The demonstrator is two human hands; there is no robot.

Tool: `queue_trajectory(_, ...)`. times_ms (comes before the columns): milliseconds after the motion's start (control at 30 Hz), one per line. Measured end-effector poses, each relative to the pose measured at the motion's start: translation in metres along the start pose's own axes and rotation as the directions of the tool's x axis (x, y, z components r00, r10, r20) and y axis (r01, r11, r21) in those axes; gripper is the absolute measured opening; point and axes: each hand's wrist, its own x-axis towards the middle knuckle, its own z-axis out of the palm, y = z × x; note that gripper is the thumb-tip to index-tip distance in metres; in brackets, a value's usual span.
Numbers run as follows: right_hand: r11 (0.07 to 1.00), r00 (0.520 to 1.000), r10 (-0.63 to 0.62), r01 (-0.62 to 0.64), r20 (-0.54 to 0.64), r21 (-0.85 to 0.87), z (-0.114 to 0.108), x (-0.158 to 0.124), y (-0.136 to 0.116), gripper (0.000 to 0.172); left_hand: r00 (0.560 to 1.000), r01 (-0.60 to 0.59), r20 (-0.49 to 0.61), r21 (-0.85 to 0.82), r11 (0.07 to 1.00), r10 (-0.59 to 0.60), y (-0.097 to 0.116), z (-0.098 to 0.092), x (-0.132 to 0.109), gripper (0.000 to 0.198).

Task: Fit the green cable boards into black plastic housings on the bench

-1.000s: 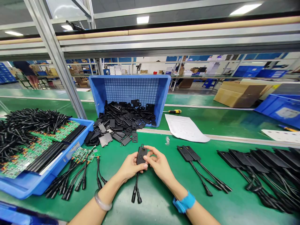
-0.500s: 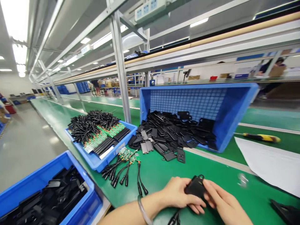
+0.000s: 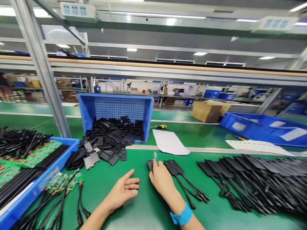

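Observation:
My right hand [image 3: 161, 177], a blue band at its wrist, is closed on a flat black plastic case [image 3: 149, 164] close to the green tabletop; the fingers hide most of it. Just right of it lie a couple of similar black cases with cables [image 3: 177, 166]. My left hand [image 3: 123, 191] is open and holds nothing, its fingers spread above the table. To its left lie small green circuit boards [image 3: 62, 181] with black cables. Behind it, loose black case parts [image 3: 112, 137] spill from a blue crate [image 3: 148, 119] tipped on its side.
Rows of cabled black cases [image 3: 259, 179] cover the right side. A blue tray [image 3: 74, 143] of boards and cables stands left. Farther back are a paper sheet [image 3: 169, 140], a yellow-black screwdriver [image 3: 161, 126], a cardboard box [image 3: 206, 111] and blue bins [image 3: 259, 126]. A metal post [image 3: 44, 70] rises at left.
The view has swung right. My left hand has let go of the black case that both hands held, and my right hand has carried it rightward beside the finished-looking cabled cases.

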Motion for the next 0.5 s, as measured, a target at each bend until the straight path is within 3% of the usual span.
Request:
queue_trajectory(167,0.966,0.985,0.172,-0.171,-0.012,-0.196,-0.011,0.009,0.031,0.028,1.000,-0.010,0.029,0.067,0.998,0.008,0.002,0.000,0.000,0.089)
queue_trajectory(233,0.963,0.988,0.152,-0.153,-0.020,-0.220,-0.010,0.009,0.030,0.032,0.999,-0.025,0.030,0.138,0.990,0.021,0.005,0.002,0.000,0.078)
queue_trajectory(300,0.980,0.999,0.049,-0.051,-0.014,-0.193,-0.007,0.006,0.019,0.033,0.998,-0.053,-0.008,0.332,0.942,0.059,0.011,0.004,-0.001,0.058)
queue_trajectory(367,0.987,0.993,-0.117,0.115,-0.011,-0.115,-0.001,0.000,0.003,0.031,0.989,-0.059,-0.068,0.632,0.773,0.131,0.021,0.004,-0.005,0.035)
queue_trajectory(433,0.962,0.962,-0.274,0.274,-0.004,-0.016,0.004,-0.009,-0.014,0.028,0.977,0.014,-0.116,0.875,0.483,0.181,0.036,0.002,-0.014,0.023)
queue_trajectory(500,0.922,0.924,-0.382,0.380,0.018,0.068,0.009,-0.018,-0.026,0.024,0.970,0.143,-0.180,0.967,0.212,0.163,0.052,-0.003,-0.027,0.019)
